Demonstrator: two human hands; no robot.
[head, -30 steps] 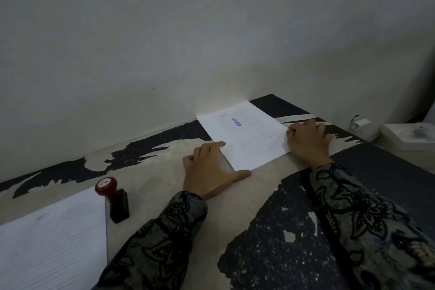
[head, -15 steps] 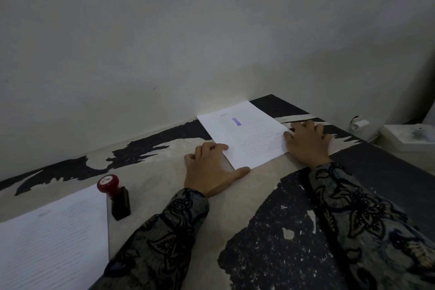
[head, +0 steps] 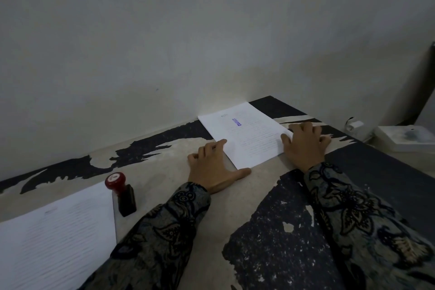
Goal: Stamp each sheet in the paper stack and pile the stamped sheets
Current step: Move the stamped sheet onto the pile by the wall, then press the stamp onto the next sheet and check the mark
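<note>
Both hands, left hand point(head: 215, 167) and right hand point(head: 306, 146), rest flat against stamped pile point(head: 244, 134) edges.

Two piles of paper lie on the tabletop point(head: 164, 162): a stamped pile point(head: 244, 134) at the far edge by the wall and an unstamped pile point(head: 56, 238) at the near left corner. One stamp point(head: 122, 192) stands beside the unstamped pile. Two hands rest there, left point(head: 215, 168) and right point(head: 306, 142).
</note>
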